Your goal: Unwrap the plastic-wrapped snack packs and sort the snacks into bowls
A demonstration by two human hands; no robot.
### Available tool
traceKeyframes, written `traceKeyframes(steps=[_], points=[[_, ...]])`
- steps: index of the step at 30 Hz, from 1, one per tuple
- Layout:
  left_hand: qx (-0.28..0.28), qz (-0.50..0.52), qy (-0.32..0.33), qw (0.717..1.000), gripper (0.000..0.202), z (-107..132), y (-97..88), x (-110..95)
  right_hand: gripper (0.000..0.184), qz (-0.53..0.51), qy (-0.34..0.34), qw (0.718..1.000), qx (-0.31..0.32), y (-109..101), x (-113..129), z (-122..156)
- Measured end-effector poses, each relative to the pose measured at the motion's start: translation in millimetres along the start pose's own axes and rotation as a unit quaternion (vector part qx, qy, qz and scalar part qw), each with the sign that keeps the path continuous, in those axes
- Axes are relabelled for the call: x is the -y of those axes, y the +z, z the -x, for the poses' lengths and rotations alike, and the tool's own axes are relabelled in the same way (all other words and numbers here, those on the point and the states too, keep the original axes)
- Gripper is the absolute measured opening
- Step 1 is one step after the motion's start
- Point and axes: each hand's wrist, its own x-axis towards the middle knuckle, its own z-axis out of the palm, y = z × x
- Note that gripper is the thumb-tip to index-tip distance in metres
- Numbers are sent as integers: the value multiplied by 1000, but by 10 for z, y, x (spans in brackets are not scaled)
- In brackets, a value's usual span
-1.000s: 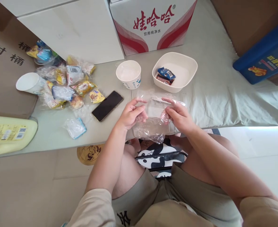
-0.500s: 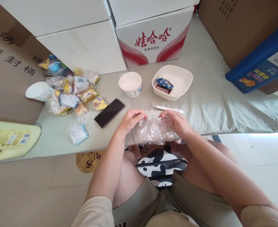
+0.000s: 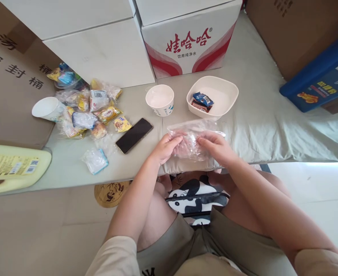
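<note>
A crumpled clear plastic bag (image 3: pixel 192 143) is stretched between my two hands at the front edge of the cloth-covered surface. On its left side my left hand (image 3: pixel 169 147) pinches the film between thumb and fingers. My right hand (image 3: pixel 216 146) grips the other side the same way. Behind the bag, the white end of a slim tool (image 3: pixel 221 134) pokes out by my right hand; the rest of it is covered. Beyond stand a white paper cup (image 3: pixel 160 101) and a white square bowl (image 3: pixel 224 100) with a blue packet (image 3: pixel 203 99) and a brown packet (image 3: pixel 201 107) in it.
A black phone (image 3: pixel 134 135) lies to the left, beside a heap of wrapped snacks (image 3: pixel 107 114) and a tipped paper cup (image 3: pixel 48 109). A small blue-edged packet (image 3: pixel 95 161) is nearer me. White cartons (image 3: pixel 191 50) stand at the back, a blue box (image 3: pixel 315 84) at right.
The plastic bag has shifted away from me, its far edge now over most of the slim white tool. Both hands have changed their hold, thumbs now upward on the film. The view has shifted slightly.
</note>
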Motion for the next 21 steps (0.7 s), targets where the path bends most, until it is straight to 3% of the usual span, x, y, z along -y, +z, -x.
traceKeyframes(steps=[2,4,11,14,16,18,21], points=[[-13,-36,21,999,32,-10,-45,-6,30,39,1,999,13,-7,-11,7],[-18,-58,35,998,34,4,-85,-36,32,2,10,1000,16,-1,-10,22],[-28,56,68,996,28,131,-91,-236,35,-171,12,984,43,15,141,54],[-28,16,83,996,34,123,-100,-229,47,-134,26,990,34,6,132,33],[-38,-56,84,994,26,96,-125,-179,44,-92,36,995,17,4,81,14],[-71,-120,102,985,22,69,-161,-122,46,-76,39,996,-10,3,26,-2],[-186,-151,169,956,30,60,-206,-66,67,-90,18,992,-83,-5,-13,-5]])
